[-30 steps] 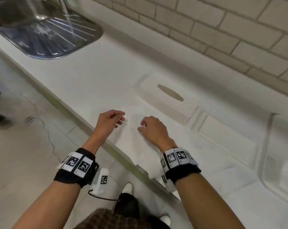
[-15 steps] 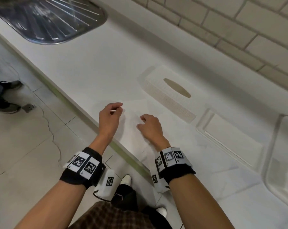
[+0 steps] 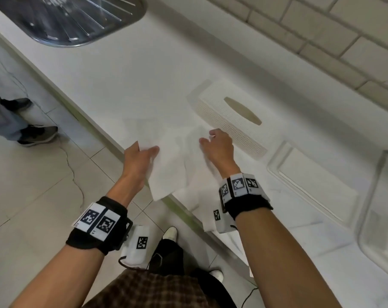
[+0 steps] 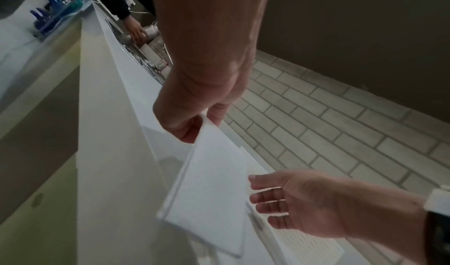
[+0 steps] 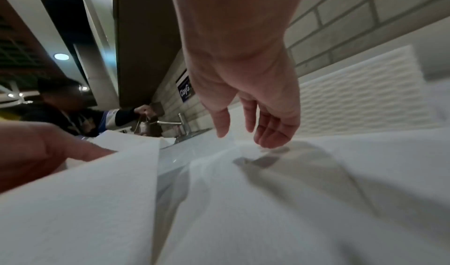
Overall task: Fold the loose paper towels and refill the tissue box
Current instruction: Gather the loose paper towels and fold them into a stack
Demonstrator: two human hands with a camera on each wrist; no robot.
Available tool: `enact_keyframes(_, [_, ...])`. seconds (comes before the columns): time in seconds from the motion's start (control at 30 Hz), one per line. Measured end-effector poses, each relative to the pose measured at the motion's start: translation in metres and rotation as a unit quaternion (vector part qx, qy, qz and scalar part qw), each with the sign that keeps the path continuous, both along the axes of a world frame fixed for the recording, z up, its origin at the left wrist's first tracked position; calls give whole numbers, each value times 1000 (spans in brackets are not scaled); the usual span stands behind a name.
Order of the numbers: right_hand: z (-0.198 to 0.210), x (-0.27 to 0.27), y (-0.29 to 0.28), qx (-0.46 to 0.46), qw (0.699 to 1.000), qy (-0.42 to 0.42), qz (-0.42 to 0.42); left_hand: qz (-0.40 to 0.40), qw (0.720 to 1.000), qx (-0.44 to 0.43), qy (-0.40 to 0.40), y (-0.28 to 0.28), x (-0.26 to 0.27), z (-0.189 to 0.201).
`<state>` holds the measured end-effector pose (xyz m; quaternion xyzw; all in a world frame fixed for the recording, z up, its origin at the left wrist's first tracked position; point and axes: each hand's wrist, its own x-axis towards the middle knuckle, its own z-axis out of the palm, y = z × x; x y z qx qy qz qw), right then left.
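Paper towel [image 3: 166,172], thin, white, creased.

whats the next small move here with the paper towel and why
Probably bring the left hand across toward the right hand, laying the lifted edge over to fold the paper towel. The left hand pinches one edge raised off the counter; the right hand's fingers are relaxed, above the sheet's other side, and the tissue box waits just beyond.

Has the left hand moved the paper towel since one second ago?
Yes. The left hand now pinches the paper towel and has lifted its edge off the counter, folding toward the tissue box.
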<state>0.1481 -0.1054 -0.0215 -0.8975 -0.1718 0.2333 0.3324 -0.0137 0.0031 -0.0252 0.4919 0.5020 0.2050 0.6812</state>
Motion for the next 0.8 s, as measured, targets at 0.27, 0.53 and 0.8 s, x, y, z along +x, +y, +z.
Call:
enact_keyframes(0.27, [-28,-15,19,-140,982,-85,95,-3,1000,-14,12,5,-14,-4])
enact_keyframes(0.53, [13,6,-4,179,981,71,-20,-17,1000,4,12,1,-13,-3])
enact_keyframes(0.8, [92,24,-30,398,915,36,-62,-54,998,21,10,-4,2,9])
